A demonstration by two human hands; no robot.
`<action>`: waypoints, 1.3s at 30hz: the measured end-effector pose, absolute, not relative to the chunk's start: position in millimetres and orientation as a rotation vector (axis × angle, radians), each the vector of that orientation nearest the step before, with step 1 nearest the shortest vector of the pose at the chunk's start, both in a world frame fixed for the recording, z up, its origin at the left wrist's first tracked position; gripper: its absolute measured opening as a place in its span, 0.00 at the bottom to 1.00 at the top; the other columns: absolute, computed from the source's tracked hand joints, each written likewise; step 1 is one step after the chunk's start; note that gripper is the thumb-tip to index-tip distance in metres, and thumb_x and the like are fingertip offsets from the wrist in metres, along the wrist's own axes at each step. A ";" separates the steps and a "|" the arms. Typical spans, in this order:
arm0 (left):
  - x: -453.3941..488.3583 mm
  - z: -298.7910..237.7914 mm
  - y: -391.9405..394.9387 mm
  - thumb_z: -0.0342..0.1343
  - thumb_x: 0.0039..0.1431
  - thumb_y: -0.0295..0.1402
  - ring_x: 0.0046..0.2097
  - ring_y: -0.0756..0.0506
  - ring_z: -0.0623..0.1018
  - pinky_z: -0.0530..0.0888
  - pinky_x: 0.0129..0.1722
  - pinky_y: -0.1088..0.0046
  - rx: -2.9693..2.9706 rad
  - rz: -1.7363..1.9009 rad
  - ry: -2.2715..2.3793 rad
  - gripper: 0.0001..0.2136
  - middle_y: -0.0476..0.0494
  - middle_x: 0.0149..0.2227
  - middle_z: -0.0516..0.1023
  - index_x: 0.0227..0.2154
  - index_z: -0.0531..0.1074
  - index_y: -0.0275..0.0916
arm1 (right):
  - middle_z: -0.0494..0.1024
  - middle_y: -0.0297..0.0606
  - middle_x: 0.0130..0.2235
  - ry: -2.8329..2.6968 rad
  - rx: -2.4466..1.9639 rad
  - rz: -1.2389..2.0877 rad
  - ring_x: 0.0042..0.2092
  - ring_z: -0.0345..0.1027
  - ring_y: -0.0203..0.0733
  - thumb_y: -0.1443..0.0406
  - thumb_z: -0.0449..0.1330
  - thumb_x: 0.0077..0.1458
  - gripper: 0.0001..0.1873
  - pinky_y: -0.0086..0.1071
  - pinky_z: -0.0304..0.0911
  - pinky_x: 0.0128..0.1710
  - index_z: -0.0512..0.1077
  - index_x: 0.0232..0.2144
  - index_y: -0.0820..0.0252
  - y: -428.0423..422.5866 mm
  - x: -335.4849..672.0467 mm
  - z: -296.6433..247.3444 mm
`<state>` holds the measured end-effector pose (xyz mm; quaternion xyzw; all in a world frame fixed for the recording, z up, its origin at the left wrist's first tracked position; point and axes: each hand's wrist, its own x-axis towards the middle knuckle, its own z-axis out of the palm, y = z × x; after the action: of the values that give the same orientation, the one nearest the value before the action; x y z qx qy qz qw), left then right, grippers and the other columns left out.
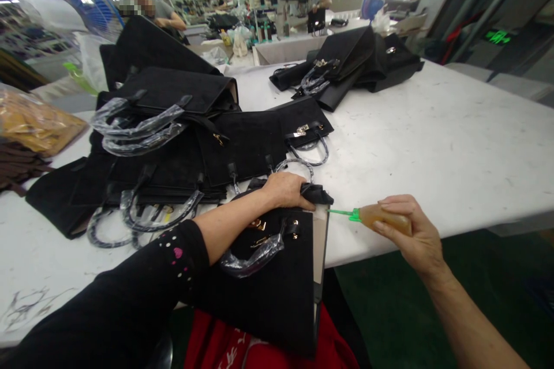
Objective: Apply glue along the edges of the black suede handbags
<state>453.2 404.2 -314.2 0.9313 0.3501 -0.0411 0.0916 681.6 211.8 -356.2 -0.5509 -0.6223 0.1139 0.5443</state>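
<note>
Workroom floor (471, 294): green, below the right fingers (400, 206); far beyond both hands, a co-worker (164, 10) and a small blue fan (372, 4).
White table (437, 150): broad, stretching beyond the left fingers (309, 203) and off to their right.
Bag pile (244, 141): black bags, several handles plastic-wrapped, beyond and left of the left fingers; a second pile (346, 57) lies farther off.
Black bag (268, 300): under the left fingers, its open side edge (319, 242) running from them down towards red clothing (335, 337) and facing the right fingers.
Left hand (283, 190): the nearer one, on the bag, fingers curled over its top and holding it.
Right hand (413, 230): apart from the bag, to its right, fingers wrapped round the bottle.
Amber bottle (383, 220): lengthwise nearly level, pointing left from the right fingers.
Green nozzle (341, 213): thin, its tip at the edge's upper end; touching or just short, too fine to tell.
</note>
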 end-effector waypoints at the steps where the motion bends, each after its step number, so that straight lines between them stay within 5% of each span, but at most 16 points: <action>1: 453.2 -314.0 404.0 0.53 0.37 0.65 0.37 0.40 0.76 0.67 0.31 0.71 2.765 -0.126 1.043 0.31 0.45 0.34 0.79 0.36 0.76 0.47 | 0.68 0.38 0.44 -1.478 -1.317 0.265 0.47 0.64 0.46 0.66 0.65 0.50 0.13 0.42 0.64 0.46 0.69 0.39 0.51 213.1 682.4 -356.9; 39: 452.1 -316.9 405.1 0.52 0.37 0.66 0.37 0.39 0.77 0.67 0.29 0.71 2.804 -0.109 1.034 0.31 0.45 0.33 0.79 0.36 0.76 0.47 | 0.68 0.36 0.43 -1.459 -1.304 0.444 0.47 0.63 0.45 0.66 0.66 0.49 0.13 0.40 0.62 0.47 0.70 0.38 0.50 218.2 688.3 -362.1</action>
<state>452.1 405.1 -316.9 0.9349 0.3449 -0.0365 0.0755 688.3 218.2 -362.1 -0.5479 -0.6130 0.1867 0.5378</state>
